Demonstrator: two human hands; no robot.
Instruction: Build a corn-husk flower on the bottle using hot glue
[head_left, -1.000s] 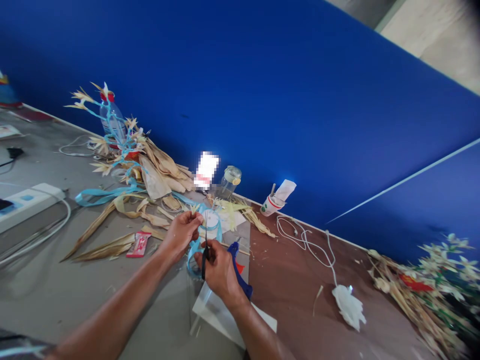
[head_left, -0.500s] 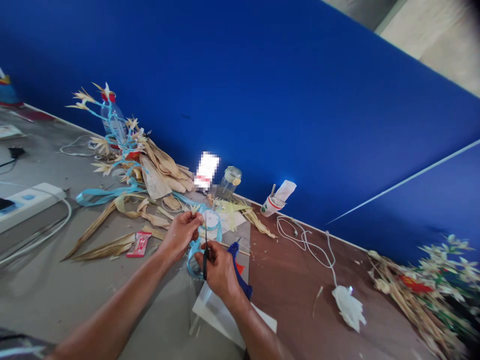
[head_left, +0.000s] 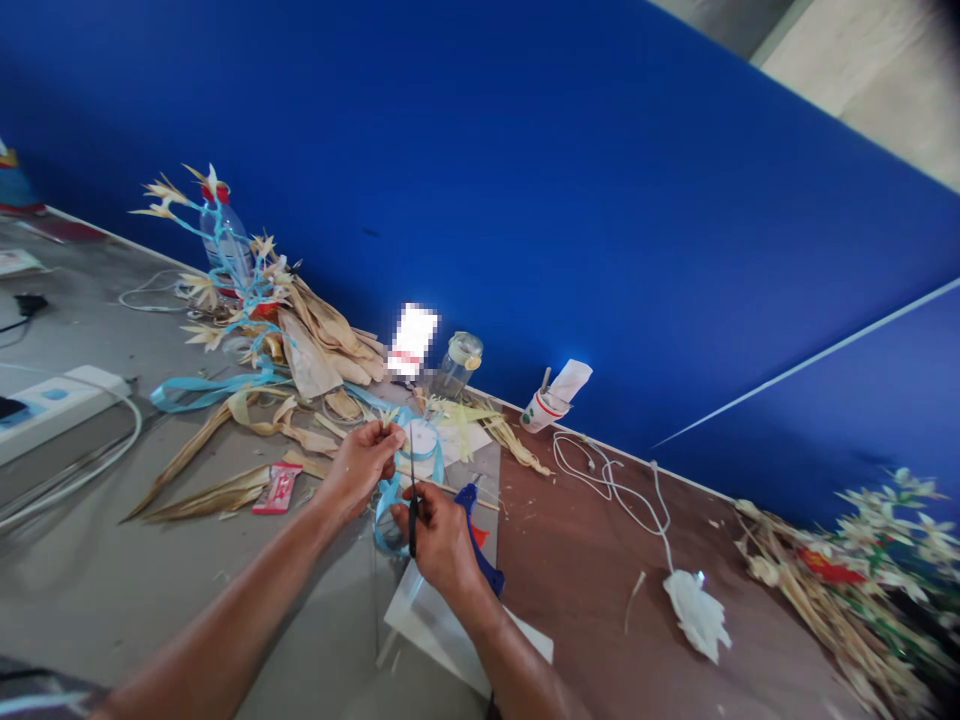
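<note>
My left hand [head_left: 361, 468] pinches a small dried-leaf flower [head_left: 389, 417] at its base, holding it above the table. My right hand [head_left: 439, 537] is closed round the black handles of scissors [head_left: 412, 487], whose thin blades point up toward the flower. A loop of light blue ribbon [head_left: 387, 505] lies between and under the two hands. A blue glue gun [head_left: 475, 535] rests just right of my right hand, beside a clear plastic sheet [head_left: 439, 620].
Dried husk leaves and blue-ribbon flower stems [head_left: 255, 300] pile round a water bottle at the back left. A power strip [head_left: 56, 405], a glass jar [head_left: 457, 362], a paper cup [head_left: 551, 400], a white cable [head_left: 622, 490] and more flowers [head_left: 855, 570] lie along the blue partition [head_left: 570, 200].
Both hands have stayed almost in place; the right hand with the scissors has shifted slightly.
</note>
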